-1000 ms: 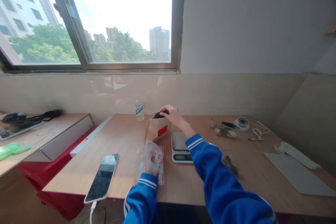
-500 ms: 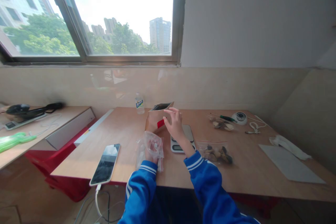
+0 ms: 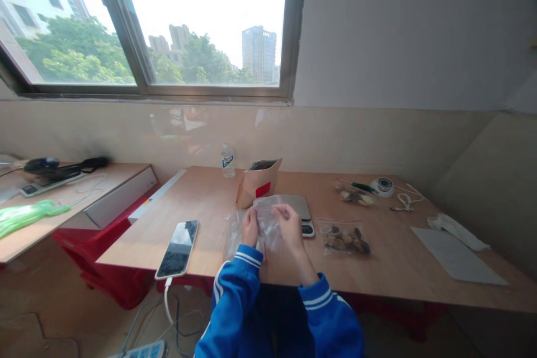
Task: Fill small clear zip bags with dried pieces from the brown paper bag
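Both of my hands hold a clear plastic bag (image 3: 267, 222) above the near edge of the wooden table (image 3: 210, 210). My left hand (image 3: 250, 227) grips its left side and my right hand (image 3: 288, 225) pinches its right top edge. Just behind the bag lies a small digital scale (image 3: 300, 210). A brown paper pouch (image 3: 257, 182) with a red label stands open behind that. To the right of my hands lies a filled clear bag of dark pieces (image 3: 344, 238).
A phone (image 3: 178, 240) on a white cable lies at the table's left front. A water bottle (image 3: 227, 160) stands by the wall. A screwdriver, a small round device (image 3: 384, 184) and another small bag sit at the back right. A grey sheet (image 3: 455, 254) lies far right.
My right hand came back from the top of the brown pouch to the clear bag, joining my left hand on it. The view tilted down and shifted a little.
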Tool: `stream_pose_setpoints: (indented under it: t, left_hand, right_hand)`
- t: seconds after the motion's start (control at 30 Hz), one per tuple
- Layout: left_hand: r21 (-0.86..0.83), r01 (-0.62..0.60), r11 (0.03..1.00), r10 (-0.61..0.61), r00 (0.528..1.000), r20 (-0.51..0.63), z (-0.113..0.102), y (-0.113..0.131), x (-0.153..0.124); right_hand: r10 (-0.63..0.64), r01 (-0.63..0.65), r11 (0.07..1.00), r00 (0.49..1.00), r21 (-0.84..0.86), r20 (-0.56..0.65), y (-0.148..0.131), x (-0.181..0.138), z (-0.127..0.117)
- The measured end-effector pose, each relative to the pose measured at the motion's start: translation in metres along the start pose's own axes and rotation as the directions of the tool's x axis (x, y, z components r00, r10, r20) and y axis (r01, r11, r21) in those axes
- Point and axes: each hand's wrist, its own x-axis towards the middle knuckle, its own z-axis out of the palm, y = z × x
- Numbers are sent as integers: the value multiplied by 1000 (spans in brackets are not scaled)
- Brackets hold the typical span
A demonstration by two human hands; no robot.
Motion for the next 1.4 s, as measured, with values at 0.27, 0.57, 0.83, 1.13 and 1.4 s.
stream_pose_setpoints:
  t: [0.27,0.57,0.83,1.13,1.4]
  left_hand:
    - [280,-125,952,77,981,178,-7,23,-38]
    - [243,-173,954,74,927,369,2,33,-60]
    - [279,-98,955,72,992,105,-20,43,-44]
    - [482,-234,845,23,915,403,-33,30,-62]
    - [496,-192,847,97,973,210,-30,25,-64]
  right_hand:
    - [245,-207,952,957,225,-154,18,-32,-18]
    - [225,-216,971,970,105,-89,22,-63,-41]
    - [83,-85,996,995,-37,-61,28,-72,-39]
    - [88,-95,993,992,71,94,35,-73,-35]
    - [47,-59,995,988,83,150,32,-75,-41]
